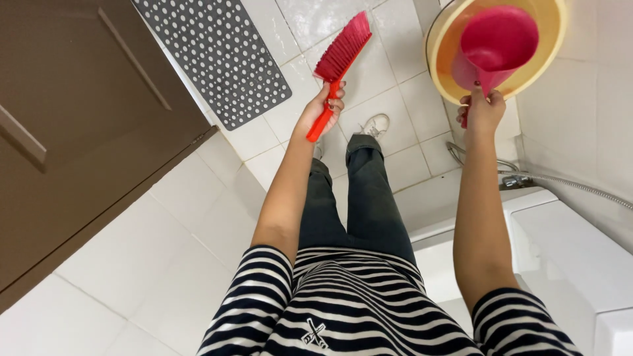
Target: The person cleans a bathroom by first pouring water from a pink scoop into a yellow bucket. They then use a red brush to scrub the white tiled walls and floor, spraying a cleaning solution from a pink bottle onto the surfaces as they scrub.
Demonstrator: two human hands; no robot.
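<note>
Striped sleeves frame my view; my left hand (324,109) grips a red plastic long-bristled brush (337,62), my right hand (482,112) clutches a pink plastic scoop (496,41) over a yellow round basin (552,46).

Brightness: bright and even, white floor tiles (389,105) and walls well lit, colours strong.
Light source: not in view; seems to come from overhead, diffuse.
Glare: soft sheen on the glossy tiles near the top centre, and a pale reflection on the brown door (72,132).
Shadows: faint and soft; a slight dark patch on the floor around the shoe (376,124) and under the grey perforated mat (217,56).
Sharpness: mostly crisp; stripes of the shirt (356,303) read cleanly, bristles of the red brush (339,53) slightly soft.
Distortion: wide-angle stretch, tile lines and door edge lean outward toward the corners.
Exposure: white surface at lower right nearly blown out.
</note>
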